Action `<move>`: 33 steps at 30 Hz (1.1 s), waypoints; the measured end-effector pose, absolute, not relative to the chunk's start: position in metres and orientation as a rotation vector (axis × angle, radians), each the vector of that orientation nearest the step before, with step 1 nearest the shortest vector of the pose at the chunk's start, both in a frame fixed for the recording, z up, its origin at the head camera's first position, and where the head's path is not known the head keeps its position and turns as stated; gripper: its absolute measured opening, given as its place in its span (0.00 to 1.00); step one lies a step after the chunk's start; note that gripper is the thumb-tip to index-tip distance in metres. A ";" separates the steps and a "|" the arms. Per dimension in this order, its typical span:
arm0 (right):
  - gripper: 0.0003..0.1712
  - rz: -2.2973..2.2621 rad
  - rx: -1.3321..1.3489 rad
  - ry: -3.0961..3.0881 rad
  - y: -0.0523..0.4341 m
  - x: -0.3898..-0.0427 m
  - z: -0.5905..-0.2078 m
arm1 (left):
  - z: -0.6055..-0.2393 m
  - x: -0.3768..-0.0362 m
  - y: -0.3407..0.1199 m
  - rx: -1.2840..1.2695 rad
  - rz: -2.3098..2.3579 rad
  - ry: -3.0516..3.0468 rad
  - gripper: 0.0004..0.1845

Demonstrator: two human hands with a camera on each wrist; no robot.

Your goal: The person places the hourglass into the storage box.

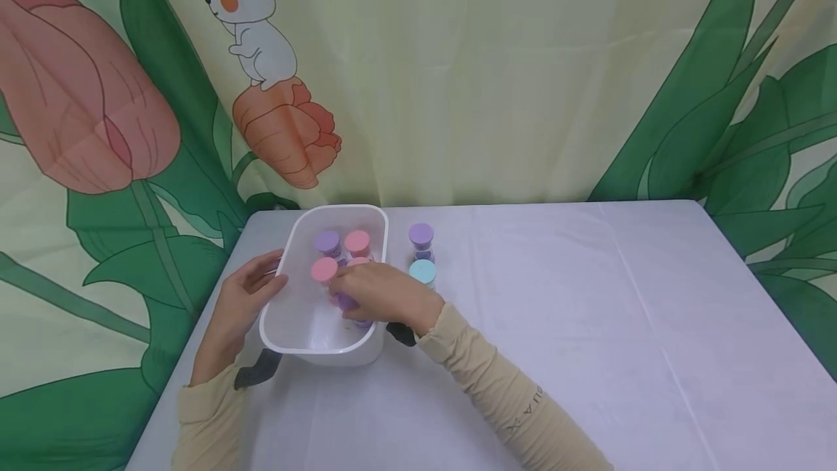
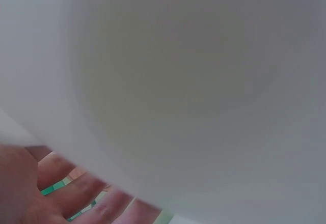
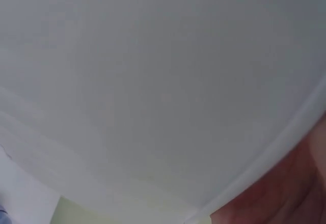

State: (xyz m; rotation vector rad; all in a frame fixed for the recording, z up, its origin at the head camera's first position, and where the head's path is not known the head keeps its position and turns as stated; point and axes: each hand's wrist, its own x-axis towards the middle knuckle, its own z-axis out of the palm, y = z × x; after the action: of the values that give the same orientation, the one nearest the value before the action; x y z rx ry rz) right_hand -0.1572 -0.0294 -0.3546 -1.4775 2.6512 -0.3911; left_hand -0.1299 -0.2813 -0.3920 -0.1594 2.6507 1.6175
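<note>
Reaching over the near right rim of the white rectangular plastic tub, your right hand is down inside it with its fingers curled round a purple-lidded small clear jar, so that grip is clamped on the jar. The jar sits low in the middle of the tub, mostly hidden under your fingers; whether it touches the tub floor cannot be told. Your left hand rests against the tub's left wall, thumb on the rim and fingers fairly straight along the outside, pressing rather than closing round anything. In the left wrist view those fingers show blurred at the bottom edge below the tub's white wall; the right wrist view shows little more than blurred white plastic and a patch of skin.

Both your forearms wear beige sleeves, with a dark strap at each wrist. The tub stands on the left part of the desk, which is covered in a pale lilac cloth.

Farther in the tub, just beyond your right hand, stand more small jars: a pink-lidded jar on the left, another pink lid partly hidden by your fingers, then a lilac-lidded jar and a second pink-lidded jar side by side at the far end. Outside the tub, just right of its far wall, a light-blue-lidded jar stands with a purple-lidded jar behind it.

Beyond the desk hangs a printed backdrop of tulips, green leaves and a white rabbit.
</note>
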 end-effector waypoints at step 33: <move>0.11 -0.707 -1.689 2.759 0.017 -0.160 -0.349 | -0.390 -0.130 -0.280 -0.140 1.587 2.682 0.35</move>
State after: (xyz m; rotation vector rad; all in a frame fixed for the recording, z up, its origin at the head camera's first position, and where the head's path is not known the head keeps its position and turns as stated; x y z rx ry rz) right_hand -0.1597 0.0171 -0.3488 -1.6890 2.7593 -0.7072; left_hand -0.1303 -0.2802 -0.3899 -0.1400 2.6816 1.5871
